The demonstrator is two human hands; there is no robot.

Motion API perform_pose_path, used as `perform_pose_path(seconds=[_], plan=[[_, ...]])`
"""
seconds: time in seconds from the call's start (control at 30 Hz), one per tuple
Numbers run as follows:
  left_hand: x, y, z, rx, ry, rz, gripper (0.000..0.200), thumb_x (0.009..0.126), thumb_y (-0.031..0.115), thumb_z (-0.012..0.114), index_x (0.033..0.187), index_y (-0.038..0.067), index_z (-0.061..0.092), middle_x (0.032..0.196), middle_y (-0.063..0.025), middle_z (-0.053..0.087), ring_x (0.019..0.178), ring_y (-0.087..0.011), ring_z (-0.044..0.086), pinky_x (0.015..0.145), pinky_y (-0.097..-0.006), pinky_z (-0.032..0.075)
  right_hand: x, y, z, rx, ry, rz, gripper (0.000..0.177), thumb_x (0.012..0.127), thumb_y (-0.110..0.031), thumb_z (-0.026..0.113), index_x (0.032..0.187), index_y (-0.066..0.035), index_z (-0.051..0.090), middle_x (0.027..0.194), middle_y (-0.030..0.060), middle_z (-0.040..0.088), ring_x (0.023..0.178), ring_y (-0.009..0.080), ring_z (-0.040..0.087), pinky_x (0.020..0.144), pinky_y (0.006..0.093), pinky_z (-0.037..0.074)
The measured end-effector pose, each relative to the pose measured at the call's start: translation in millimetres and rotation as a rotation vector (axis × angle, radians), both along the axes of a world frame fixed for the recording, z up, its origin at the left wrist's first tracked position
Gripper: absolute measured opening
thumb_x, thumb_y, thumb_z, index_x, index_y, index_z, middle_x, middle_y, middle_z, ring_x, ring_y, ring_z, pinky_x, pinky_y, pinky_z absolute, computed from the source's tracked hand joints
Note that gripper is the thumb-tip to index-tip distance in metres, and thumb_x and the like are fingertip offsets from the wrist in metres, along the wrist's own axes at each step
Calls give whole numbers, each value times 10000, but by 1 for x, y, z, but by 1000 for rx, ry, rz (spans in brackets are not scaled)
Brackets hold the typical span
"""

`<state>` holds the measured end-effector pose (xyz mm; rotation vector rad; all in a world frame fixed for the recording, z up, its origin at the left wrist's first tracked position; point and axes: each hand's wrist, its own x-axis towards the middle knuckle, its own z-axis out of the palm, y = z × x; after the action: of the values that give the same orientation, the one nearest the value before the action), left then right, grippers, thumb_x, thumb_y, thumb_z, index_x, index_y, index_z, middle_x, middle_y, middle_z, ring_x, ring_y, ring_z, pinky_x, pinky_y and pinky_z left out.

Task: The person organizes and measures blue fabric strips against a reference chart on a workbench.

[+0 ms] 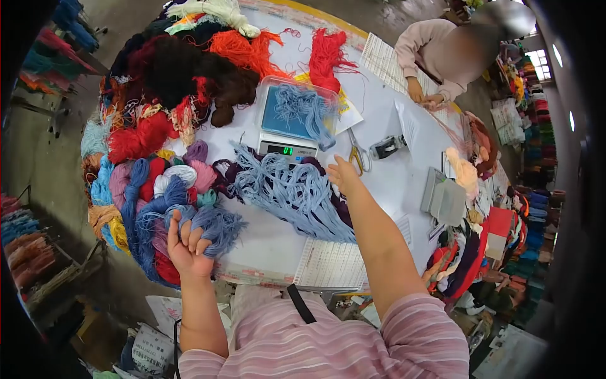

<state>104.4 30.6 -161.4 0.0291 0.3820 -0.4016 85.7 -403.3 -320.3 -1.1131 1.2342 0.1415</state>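
My left hand (190, 251) is palm up with its fingers curled round a medium-blue yarn hank (218, 230), whose frayed end sticks out to the right. My right hand (342, 177) reaches over the table beside the scale's lower right corner, fingers apart and holding nothing that I can see. Between the hands a long light-blue yarn hank (284, 189) lies spread over dark purple yarn (226, 177). On the digital scale (268, 140), a light-blue yarn bundle (300, 110) rests in a clear tray, one end draping over the front edge.
Many coloured yarn hanks (151, 126) are heaped on the left. Scissors (358, 155) and a black device (387, 147) lie right of the scale. Red yarn (325, 60) is behind it. Printed sheets (328, 262) lie at the near edge. A person (435, 57) sits across the table.
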Motion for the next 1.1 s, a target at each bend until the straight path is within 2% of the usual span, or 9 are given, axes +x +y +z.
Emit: perform_pose_path(seconds=[0.03, 0.13, 0.27, 0.37, 0.47, 0.77, 0.83, 0.93, 1.1], plan=[[-1, -1, -3, 42, 39, -5, 273, 973, 265, 366, 1100, 118, 558, 583, 45, 275, 468, -70, 272, 416, -219, 253, -4, 4, 6, 52, -48, -62, 483, 839, -314, 614, 1202, -50, 434, 1059, 115, 554, 876, 231, 580, 699, 373, 466], [-2, -8, -3, 166, 111, -36, 251, 970, 276, 381, 1111, 135, 534, 584, 47, 280, 464, -64, 269, 393, -215, 242, -12, 9, 11, -9, -134, -63, 542, 825, -322, 632, 1239, -47, 416, 1109, 115, 543, 958, 228, 549, 763, 359, 443], [-3, -21, -3, 392, 115, -133, 243, 966, 285, 409, 1121, 130, 513, 586, 52, 272, 470, -55, 273, 395, -205, 249, -2, 8, 8, -76, -157, 16, 719, 791, -261, 666, 1371, -43, 302, 1272, 147, 443, 1163, 273, 440, 913, 419, 389], [-5, -29, -2, 514, 111, -205, 246, 964, 297, 418, 1112, 123, 509, 591, 54, 268, 477, -52, 274, 401, -206, 259, 9, 9, 5, -79, -152, 33, 702, 793, -257, 665, 1366, -53, 313, 1235, 74, 483, 1094, 220, 470, 864, 401, 387], [-8, -36, -1, 577, 82, -276, 255, 964, 299, 415, 1095, 101, 506, 595, 48, 267, 484, -63, 278, 409, -216, 267, 16, 7, -1, -51, -154, 33, 712, 784, -250, 671, 1369, -56, 314, 1242, 71, 472, 1109, 220, 454, 879, 417, 375], [-22, -61, 2, 563, 68, -429, 276, 963, 306, 417, 1091, 82, 513, 617, 21, 319, 516, -90, 324, 453, -239, 298, 28, 7, -7, -25, -198, -22, 496, 795, -203, 644, 1232, -89, 440, 1125, 36, 519, 1053, 199, 473, 836, 396, 396], [-24, -65, 2, 540, 70, -451, 278, 961, 310, 421, 1087, 82, 515, 625, 17, 324, 523, -93, 329, 463, -243, 304, 30, 6, -8, 4, -206, 19, 338, 805, -205, 622, 1106, -110, 502, 1081, 10, 528, 1012, 177, 480, 821, 379, 398], [-27, -69, -1, 500, 50, -492, 283, 957, 318, 430, 1088, 82, 515, 630, 16, 327, 528, -98, 328, 470, -249, 310, 34, 7, -8, -9, -193, 20, 231, 811, -206, 607, 1009, -125, 520, 1041, -7, 534, 985, 164, 482, 815, 374, 398], [-33, -70, -7, 465, 28, -510, 280, 955, 305, 434, 1093, 76, 516, 647, 3, 350, 545, -107, 346, 483, -253, 325, 34, 11, -11, 4, -233, -5, 275, 786, -186, 616, 1029, -97, 525, 1032, 16, 527, 981, 169, 443, 819, 375, 367]])
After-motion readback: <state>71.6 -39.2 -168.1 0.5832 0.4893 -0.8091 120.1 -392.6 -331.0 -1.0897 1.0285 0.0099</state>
